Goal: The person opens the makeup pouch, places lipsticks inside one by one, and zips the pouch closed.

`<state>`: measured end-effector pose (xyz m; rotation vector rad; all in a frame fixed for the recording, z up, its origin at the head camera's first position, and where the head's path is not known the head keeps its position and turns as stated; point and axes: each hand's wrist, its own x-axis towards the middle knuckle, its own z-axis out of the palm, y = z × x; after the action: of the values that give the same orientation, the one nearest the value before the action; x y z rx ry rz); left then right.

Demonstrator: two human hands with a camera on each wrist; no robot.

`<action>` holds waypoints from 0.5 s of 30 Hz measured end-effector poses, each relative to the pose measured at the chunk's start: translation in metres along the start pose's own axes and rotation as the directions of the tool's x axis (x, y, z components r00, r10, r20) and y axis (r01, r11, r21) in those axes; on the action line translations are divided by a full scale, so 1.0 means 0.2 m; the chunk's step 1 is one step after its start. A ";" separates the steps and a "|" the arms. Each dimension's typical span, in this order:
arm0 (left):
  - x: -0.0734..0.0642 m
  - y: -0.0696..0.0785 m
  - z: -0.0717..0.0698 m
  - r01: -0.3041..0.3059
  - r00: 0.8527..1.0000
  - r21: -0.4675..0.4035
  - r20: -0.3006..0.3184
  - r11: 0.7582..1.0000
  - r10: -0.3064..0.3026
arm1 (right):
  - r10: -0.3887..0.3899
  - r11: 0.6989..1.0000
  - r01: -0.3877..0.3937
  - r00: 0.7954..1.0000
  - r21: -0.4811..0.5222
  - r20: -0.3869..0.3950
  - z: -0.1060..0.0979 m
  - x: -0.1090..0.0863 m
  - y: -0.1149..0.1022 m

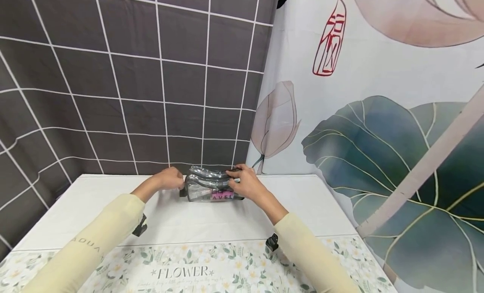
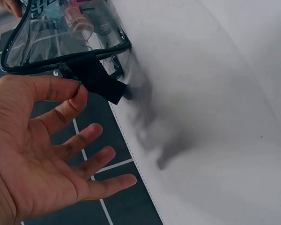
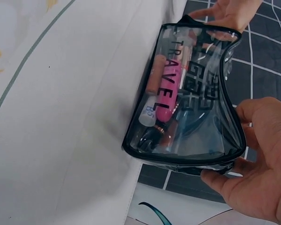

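A clear cosmetic pouch (image 1: 200, 192) with black piping and TRAVEL lettering stands at the far side of the white table. Its contents show in the right wrist view: a pink tube (image 3: 167, 96), a brownish tube (image 3: 155, 75) and a white-capped item (image 3: 148, 112). At the pouch's left end, my left hand (image 2: 42, 150) pinches a small thin piece, which looks like a zipper pull, beside a black strap tab (image 2: 96, 77); the other fingers spread loosely. My right hand (image 3: 267, 159) grips the pouch's right end at the top edge, thumb on one side, fingers on the other.
A dark grid-patterned cloth (image 1: 132, 83) hangs directly behind the table (image 1: 170, 221). To the right hangs a lotus-print cloth (image 1: 363, 137). A floral mat (image 1: 181, 272) reading FLOWER covers the near part of the table.
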<state>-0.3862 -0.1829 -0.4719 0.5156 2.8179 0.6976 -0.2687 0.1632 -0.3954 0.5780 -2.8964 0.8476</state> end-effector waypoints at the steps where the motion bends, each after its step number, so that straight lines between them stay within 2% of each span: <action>1: -0.01 0.00 0.00 0.002 1.000 -0.009 0.000 1.000 -0.002 | 0.001 1.000 -0.001 1.000 -0.002 0.002 0.00 0.00 0.00; 5: -0.02 0.00 0.02 0.021 1.000 -0.048 0.015 0.999 -0.021 | 0.003 1.000 -0.002 1.000 -0.011 0.007 0.02 -0.01 0.00; 10: -0.02 -0.01 0.02 0.027 1.000 -0.050 0.007 0.998 -0.027 | 0.006 1.000 -0.006 1.000 -0.010 0.005 0.02 -0.01 -0.01; 15: 0.00 -0.04 0.02 -0.008 1.000 -0.037 0.001 0.999 0.008 | 0.014 1.000 -0.014 1.000 -0.010 0.017 -0.03 -0.01 -0.04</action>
<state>-0.3884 -0.1878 -0.4805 0.5213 2.7981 0.7493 -0.2645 0.1617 -0.3870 0.5674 -2.9221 0.8339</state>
